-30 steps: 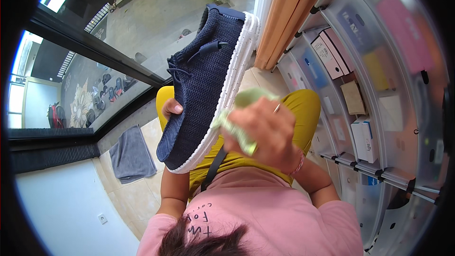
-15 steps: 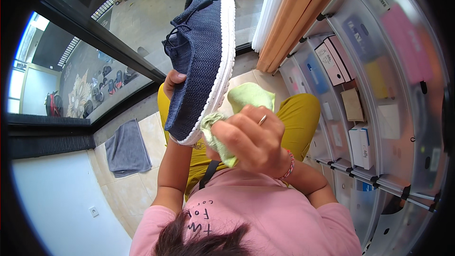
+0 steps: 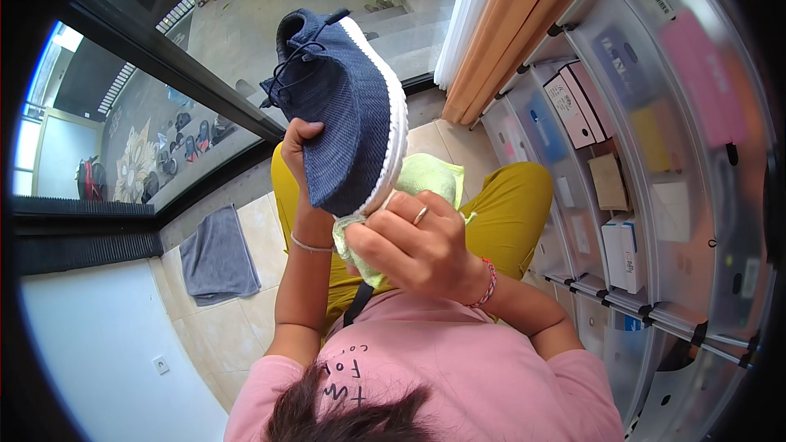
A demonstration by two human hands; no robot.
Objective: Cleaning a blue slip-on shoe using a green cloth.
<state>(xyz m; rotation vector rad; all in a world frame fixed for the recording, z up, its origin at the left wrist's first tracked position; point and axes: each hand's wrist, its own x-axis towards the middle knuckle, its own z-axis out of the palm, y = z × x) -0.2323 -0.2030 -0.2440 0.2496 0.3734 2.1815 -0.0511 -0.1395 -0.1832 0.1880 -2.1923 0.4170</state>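
A navy knitted lace-up shoe (image 3: 348, 115) with a thick white sole is held up in front of me, tilted with its sole edge to the right. My left hand (image 3: 298, 147) grips it from the left, the thumb showing on the upper and the other fingers mostly hidden behind the shoe. In my right hand (image 3: 413, 241) is a light green cloth (image 3: 430, 180), bunched in the closed fingers. Part of the cloth presses against the white sole at the shoe's lower end, and a loose fold hangs out beyond the knuckles.
Clear plastic drawers (image 3: 655, 155) with boxes inside line the right side. An orange curtain (image 3: 508, 33) hangs beside the glass. A grey towel (image 3: 219, 254) lies on the tiles at left. Outside the window, several shoes (image 3: 192, 143) stand on the paving.
The shoe has turned, its top end swinging left and its sole showing more slanted. My right hand with the cloth has shifted slightly left and down along the sole to its lower end.
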